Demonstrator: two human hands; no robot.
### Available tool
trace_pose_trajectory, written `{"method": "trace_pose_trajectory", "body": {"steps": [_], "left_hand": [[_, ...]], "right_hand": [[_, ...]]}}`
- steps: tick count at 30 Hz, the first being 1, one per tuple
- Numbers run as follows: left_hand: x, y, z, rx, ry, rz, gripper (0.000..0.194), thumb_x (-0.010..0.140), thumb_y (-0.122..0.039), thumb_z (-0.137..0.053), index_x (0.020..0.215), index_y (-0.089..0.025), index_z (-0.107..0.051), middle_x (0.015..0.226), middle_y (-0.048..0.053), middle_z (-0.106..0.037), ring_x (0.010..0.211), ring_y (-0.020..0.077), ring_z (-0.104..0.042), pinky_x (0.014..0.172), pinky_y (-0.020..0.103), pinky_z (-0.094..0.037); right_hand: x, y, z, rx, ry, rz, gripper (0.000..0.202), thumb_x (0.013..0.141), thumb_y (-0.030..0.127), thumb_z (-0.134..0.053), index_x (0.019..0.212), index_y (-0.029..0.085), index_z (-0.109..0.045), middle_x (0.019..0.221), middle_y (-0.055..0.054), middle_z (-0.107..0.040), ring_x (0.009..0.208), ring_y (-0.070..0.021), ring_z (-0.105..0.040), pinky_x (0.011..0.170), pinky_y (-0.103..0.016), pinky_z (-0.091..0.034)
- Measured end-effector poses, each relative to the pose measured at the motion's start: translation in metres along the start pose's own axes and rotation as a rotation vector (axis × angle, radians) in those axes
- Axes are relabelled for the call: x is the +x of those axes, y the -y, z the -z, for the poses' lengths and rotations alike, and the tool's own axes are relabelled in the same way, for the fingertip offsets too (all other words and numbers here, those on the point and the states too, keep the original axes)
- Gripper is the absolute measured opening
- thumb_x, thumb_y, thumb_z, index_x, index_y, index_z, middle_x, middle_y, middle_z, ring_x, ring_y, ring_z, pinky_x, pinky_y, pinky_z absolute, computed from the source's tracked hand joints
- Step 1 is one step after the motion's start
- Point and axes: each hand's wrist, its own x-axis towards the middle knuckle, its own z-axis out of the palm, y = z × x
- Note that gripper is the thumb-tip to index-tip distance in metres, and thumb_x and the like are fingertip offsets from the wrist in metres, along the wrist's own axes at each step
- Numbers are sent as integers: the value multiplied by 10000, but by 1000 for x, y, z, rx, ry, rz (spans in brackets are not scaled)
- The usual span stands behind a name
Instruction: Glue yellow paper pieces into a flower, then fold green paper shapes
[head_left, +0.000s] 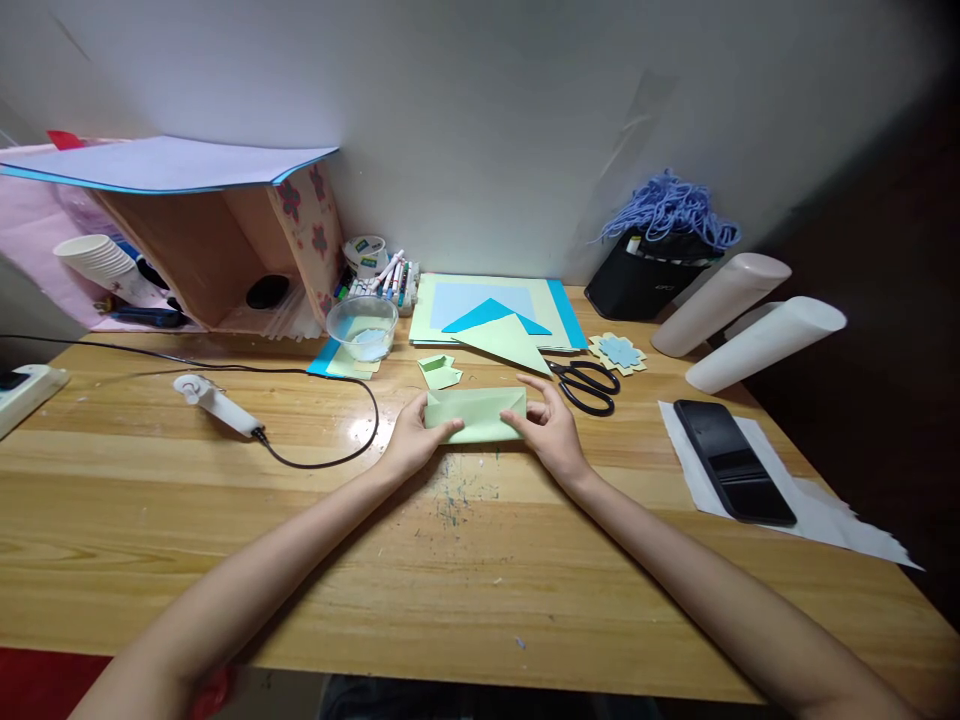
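Note:
A folded pale green paper (477, 414) is held level above the wooden table, between both hands. My left hand (417, 436) grips its left end, thumb on the near face. At the right end my right hand (550, 428) pinches it with the thumb in front, the index finger raised off the paper. Just beyond lies a small folded green paper piece (439, 371). Behind the right hand are a green paper triangle (510, 343) and black-handled scissors (592, 385). The fingers behind the held paper are partly hidden.
A glue gun (217, 404) with its looping cord lies left. Behind stand a plastic bowl (363, 328), a pink cardboard box (300, 245) and stacked paper sheets (427, 310). To the right are a paper flower (618, 352), a phone (733, 460), white bottles (765, 345) and a black container (637, 280).

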Motion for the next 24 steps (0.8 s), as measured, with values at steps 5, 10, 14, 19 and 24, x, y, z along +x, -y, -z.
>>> {"method": "trace_pose_trajectory", "body": {"steps": [5,10,14,19,24], "left_hand": [[0,2,0,-81,-22,-27,360,670,-293,-635,987,-135,-569,963,65,-640,870,194,-585,755,306,-456],[0,0,-1,-103,-46,-26,339,666,-325,-637,933,-118,-607,939,75,-654,849,200,-592,744,306,-457],[0,0,0,-84,-57,2,334,676,-372,-621,879,-108,-636,901,86,-663,812,199,-593,703,293,-458],[-1,1,0,-50,-91,6,324,667,-388,-624,832,-111,-653,842,78,-668,743,180,-589,656,275,-448],[0,3,0,-26,-92,-6,328,670,-402,-617,820,-112,-650,825,74,-664,732,174,-585,639,263,-437]], "right_hand": [[1,0,1,-12,19,-24,329,643,383,-672,873,157,-604,768,-44,-657,695,-166,-608,621,-271,-474],[0,-3,1,-148,-27,42,309,665,408,-641,543,165,-494,519,23,-488,500,-98,-456,467,-216,-352],[-1,-3,1,-179,-27,54,323,678,434,-616,558,154,-508,525,18,-469,493,-90,-411,467,-221,-319],[-1,0,1,-119,3,25,275,693,406,-610,625,147,-549,588,10,-508,524,-95,-435,493,-223,-326],[1,-2,2,-134,-10,35,310,722,391,-588,553,157,-475,517,41,-414,465,-69,-359,445,-208,-268]]}}
